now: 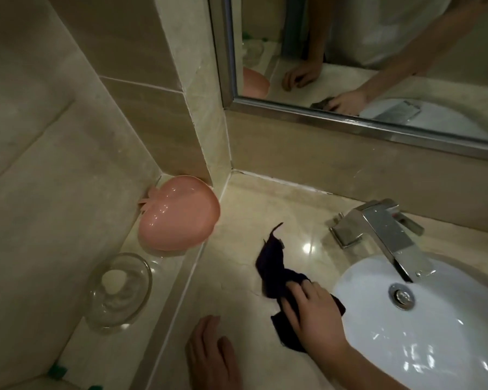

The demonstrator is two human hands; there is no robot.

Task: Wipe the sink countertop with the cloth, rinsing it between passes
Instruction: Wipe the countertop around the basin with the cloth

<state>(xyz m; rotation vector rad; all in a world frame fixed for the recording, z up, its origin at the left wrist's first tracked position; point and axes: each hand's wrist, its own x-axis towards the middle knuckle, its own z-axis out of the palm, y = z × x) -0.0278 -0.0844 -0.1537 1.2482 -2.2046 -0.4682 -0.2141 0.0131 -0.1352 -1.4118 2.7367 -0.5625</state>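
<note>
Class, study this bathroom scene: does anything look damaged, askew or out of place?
Yes: a thin dark crack runs across the countertop beside the cloth held by the right hand. The pink dish overhangs its ledge.
</note>
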